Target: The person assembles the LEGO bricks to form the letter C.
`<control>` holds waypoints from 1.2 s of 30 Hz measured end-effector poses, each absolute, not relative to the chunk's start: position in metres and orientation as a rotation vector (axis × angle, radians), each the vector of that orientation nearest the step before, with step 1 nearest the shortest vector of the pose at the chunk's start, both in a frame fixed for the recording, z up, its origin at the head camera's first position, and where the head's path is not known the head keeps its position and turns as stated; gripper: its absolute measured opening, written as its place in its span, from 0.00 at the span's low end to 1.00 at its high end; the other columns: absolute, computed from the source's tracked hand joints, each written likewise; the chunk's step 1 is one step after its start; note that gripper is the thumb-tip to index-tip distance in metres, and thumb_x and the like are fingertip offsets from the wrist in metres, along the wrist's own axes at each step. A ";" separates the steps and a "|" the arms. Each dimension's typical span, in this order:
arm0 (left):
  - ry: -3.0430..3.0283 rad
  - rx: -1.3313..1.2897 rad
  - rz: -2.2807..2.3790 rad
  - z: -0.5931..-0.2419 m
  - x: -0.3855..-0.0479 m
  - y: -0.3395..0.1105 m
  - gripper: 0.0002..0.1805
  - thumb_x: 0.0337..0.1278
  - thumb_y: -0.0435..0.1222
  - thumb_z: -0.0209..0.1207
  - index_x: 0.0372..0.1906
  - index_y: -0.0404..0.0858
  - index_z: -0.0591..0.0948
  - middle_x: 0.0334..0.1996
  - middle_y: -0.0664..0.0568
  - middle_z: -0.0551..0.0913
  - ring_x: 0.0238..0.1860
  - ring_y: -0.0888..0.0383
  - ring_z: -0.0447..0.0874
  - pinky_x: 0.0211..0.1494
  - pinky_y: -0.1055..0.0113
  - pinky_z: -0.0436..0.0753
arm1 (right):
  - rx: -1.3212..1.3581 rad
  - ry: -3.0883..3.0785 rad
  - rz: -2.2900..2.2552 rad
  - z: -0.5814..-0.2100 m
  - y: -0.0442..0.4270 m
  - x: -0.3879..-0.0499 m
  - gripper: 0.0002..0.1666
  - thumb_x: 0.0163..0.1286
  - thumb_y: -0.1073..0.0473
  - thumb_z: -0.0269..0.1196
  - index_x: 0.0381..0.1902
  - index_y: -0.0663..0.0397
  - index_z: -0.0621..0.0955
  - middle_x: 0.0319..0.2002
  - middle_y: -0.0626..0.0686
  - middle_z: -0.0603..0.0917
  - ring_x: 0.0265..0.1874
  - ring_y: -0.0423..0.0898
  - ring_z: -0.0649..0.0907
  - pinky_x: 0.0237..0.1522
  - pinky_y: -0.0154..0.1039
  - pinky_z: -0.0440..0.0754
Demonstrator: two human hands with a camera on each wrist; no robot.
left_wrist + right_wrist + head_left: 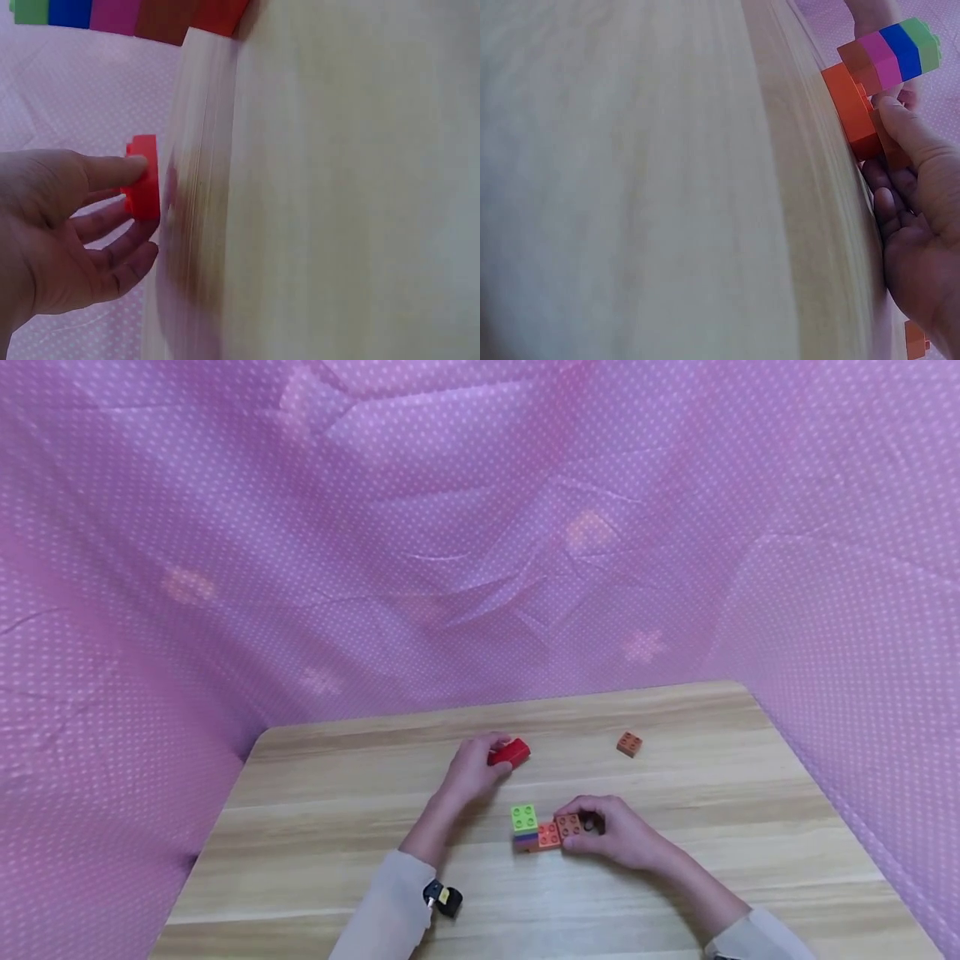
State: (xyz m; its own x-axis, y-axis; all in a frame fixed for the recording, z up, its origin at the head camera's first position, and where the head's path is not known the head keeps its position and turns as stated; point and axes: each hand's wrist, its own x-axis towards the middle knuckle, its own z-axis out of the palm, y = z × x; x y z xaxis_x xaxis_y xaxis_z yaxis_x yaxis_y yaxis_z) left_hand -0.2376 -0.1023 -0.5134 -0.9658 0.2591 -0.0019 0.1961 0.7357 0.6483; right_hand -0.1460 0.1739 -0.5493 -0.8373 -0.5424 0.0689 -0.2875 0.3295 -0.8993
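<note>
My left hand [471, 770] pinches a red toy building brick [514, 752] between thumb and fingers; the left wrist view also shows this red brick [148, 180], studs toward the palm. Nearer me, my right hand [621, 833] grips a brown brick [568, 827] at the right end of a small brick build. That build has an orange-red base brick [849, 112]. A column of brown, pink and blue bricks, with a lime green brick [523, 817] on top, rises at its left end. Fingers partly hide the brown brick in the right wrist view.
A loose brown brick [629, 744] lies toward the back right of the wooden table [322, 827]. Pink dotted cloth [450, 568] hangs behind the table and along both sides. A black strap device [448, 900] sits at the left cuff.
</note>
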 end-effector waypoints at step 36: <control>2.774 0.510 1.460 -0.461 -0.163 -0.113 0.27 0.60 0.41 0.76 0.64 0.43 0.85 0.54 0.55 0.90 0.53 0.58 0.89 0.62 0.48 0.86 | -0.768 2.358 -1.519 -0.552 0.176 -0.146 0.24 0.66 0.47 0.76 0.58 0.43 0.86 0.50 0.41 0.88 0.50 0.44 0.84 0.58 0.37 0.79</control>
